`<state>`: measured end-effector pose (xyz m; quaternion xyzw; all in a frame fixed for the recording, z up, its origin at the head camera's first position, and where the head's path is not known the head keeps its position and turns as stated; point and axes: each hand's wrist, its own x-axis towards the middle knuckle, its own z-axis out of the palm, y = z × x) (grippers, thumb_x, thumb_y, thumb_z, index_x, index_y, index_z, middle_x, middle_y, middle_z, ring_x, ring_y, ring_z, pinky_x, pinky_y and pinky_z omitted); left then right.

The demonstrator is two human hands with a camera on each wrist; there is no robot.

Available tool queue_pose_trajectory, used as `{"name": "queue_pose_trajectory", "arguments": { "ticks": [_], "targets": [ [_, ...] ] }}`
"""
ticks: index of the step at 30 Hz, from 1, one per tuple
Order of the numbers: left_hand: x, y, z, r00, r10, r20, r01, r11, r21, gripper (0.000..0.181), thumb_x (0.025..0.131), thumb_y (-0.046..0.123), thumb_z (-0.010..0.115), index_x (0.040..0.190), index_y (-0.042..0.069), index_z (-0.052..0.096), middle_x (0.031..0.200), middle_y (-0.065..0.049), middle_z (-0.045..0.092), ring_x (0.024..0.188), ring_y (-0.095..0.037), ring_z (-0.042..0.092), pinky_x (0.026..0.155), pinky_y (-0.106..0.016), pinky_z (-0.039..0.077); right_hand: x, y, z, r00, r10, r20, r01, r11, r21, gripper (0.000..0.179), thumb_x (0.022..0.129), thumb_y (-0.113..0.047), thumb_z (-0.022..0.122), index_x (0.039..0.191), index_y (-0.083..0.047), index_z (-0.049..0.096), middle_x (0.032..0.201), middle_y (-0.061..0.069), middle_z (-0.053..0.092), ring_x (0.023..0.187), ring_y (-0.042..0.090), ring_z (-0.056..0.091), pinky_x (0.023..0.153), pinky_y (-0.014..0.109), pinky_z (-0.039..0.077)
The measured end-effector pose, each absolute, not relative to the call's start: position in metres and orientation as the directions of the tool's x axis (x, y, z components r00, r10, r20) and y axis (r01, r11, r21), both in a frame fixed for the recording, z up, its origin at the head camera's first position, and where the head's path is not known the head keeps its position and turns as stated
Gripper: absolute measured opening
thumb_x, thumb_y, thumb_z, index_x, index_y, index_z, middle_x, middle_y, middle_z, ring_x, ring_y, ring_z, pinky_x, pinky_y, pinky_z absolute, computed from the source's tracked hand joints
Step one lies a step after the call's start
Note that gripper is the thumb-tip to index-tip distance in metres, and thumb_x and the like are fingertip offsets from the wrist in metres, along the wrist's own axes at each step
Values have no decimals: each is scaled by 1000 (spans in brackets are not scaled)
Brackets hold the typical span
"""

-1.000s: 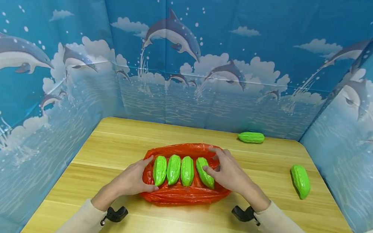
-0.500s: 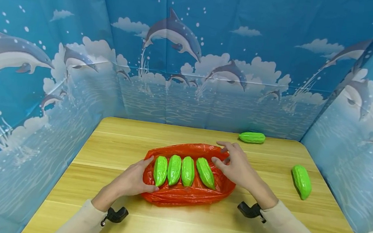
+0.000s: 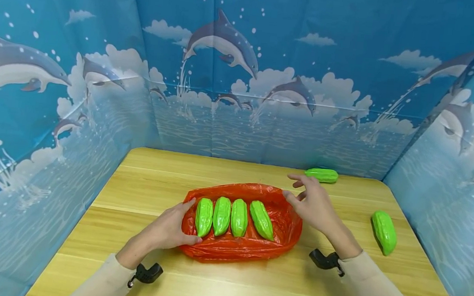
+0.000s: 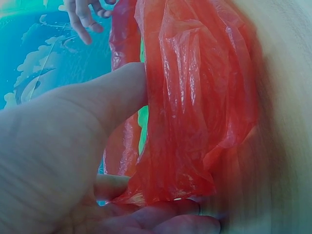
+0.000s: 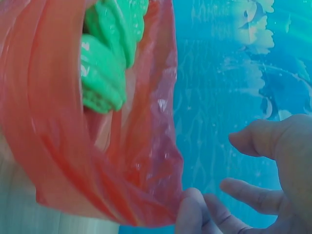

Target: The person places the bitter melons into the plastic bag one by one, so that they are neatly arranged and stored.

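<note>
An open red plastic bag (image 3: 237,252) lies on the wooden table. Several glossy green bitter melons sit in it; the rightmost bitter melon (image 3: 262,221) leans a little apart from the others. My left hand (image 3: 168,228) holds the bag's left end, and its thumb (image 4: 122,87) hooks inside the rim in the left wrist view. Past the bag's right rim, my right hand (image 3: 314,203) hovers with fingers spread and nothing in its grasp. In the right wrist view its fingertips (image 5: 191,197) appear right at the bag's edge.
At the back edge of the table (image 3: 158,169) lies another bitter melon (image 3: 323,175), just beyond the right hand. One more bitter melon (image 3: 384,233) rests near the right edge. A blue dolphin-print curtain (image 3: 238,134) encloses the back and sides.
My right hand has moved off the rightmost melon, rightward and back beyond the rim. The bag's right end shows wider. The left hand has stayed in place.
</note>
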<state>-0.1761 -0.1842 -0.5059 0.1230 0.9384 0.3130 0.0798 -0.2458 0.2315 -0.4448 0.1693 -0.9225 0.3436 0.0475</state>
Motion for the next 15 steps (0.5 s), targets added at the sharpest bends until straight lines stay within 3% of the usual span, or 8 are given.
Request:
{"name": "queue_pose_trajectory", "arguments": {
  "ticks": [8,15],
  "targets": [
    [-175,-181,-499,-960,263,-95,151,772,617,118,89,40,102,179,-3,38,178,-32,50,164,-56,51,135,-71,45,-262,249,-447,-937,-242,253,-348,724,-596,49,116,-26,74,159,-2,68,139,32,70,93,32,77,79,40,64],
    [-172,-181,-499,-964,251,-90,146,780,608,118,89,40,102,180,-1,38,179,-29,51,164,-53,52,135,-69,47,-282,269,-456,-952,-204,227,-303,733,-609,49,119,-28,68,160,-1,65,145,34,66,103,40,76,80,44,64]
  ]
}}
